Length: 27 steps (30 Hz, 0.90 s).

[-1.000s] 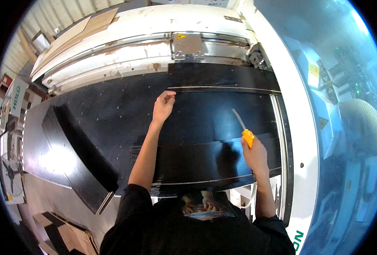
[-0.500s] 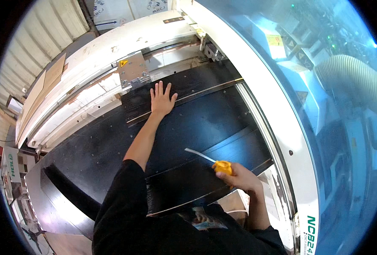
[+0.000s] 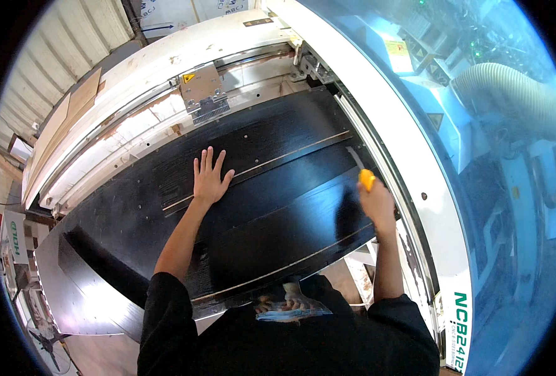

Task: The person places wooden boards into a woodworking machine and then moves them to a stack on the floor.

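My left hand (image 3: pixel 210 185) lies on a black board (image 3: pixel 278 141) with its fingers spread, just beyond the pale line of that board's near edge. Under and nearer to me is another black panel (image 3: pixel 272 238), glossy, with a pale near edge by my body. On the right, my right hand (image 3: pixel 378 202) is closed round a yellow tool (image 3: pixel 367 180). A thin, pale, slightly curved strip or blade sticks out of it, pointing away from me above the boards' right end. Its exact kind cannot be made out, and my fingers hide most of the yellow body.
A white machine beam (image 3: pixel 184 53) with a metal clamp (image 3: pixel 204 94) runs along the far side. To the right stand a white frame (image 3: pixel 425 207) and a blue see-through cover with a ribbed hose (image 3: pixel 510 97) behind it. Brown sheets (image 3: pixel 71 122) lean at the far left.
The far board has slid toward me and left, along with my left hand, uncovering the clamp's comb-like teeth. My right hand has swung away from me and right with the yellow tool.
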Available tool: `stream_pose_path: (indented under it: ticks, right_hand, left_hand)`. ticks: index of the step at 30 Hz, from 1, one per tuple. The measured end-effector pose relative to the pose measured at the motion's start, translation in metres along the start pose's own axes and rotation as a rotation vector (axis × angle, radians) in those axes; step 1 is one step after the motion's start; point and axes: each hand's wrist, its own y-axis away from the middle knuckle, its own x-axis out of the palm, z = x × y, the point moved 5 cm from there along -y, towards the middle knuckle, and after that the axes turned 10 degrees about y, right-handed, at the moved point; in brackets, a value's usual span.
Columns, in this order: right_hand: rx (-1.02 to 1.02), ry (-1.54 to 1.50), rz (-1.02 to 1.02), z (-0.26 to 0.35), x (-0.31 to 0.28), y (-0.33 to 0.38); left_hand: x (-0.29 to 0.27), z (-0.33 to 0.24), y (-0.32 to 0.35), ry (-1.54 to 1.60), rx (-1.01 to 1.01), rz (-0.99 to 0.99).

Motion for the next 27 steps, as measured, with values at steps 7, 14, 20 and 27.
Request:
stream_pose_path:
  ticks: [7, 14, 20, 27]
  right_hand:
    - [-0.454, -0.221, 0.852, 0.117, 0.035, 0.102]
    - [0.066, -0.158, 0.036, -0.052, 0.039, 0.046]
    - [0.254, -0.070, -0.490, -0.184, 0.035, 0.104]
    - [0.592, -0.022, -0.358, -0.252, 0.116, 0.161]
  left_hand:
    - [-0.007, 0.000, 0.005, 0.041, 0.019, -0.008]
    - [-0.005, 0.001, 0.005, 0.046, 0.019, -0.029]
    - [-0.002, 0.005, 0.010, 0.018, 0.029, -0.056]
    - [-0.013, 0.015, 0.034, 0.060, 0.036, -0.022]
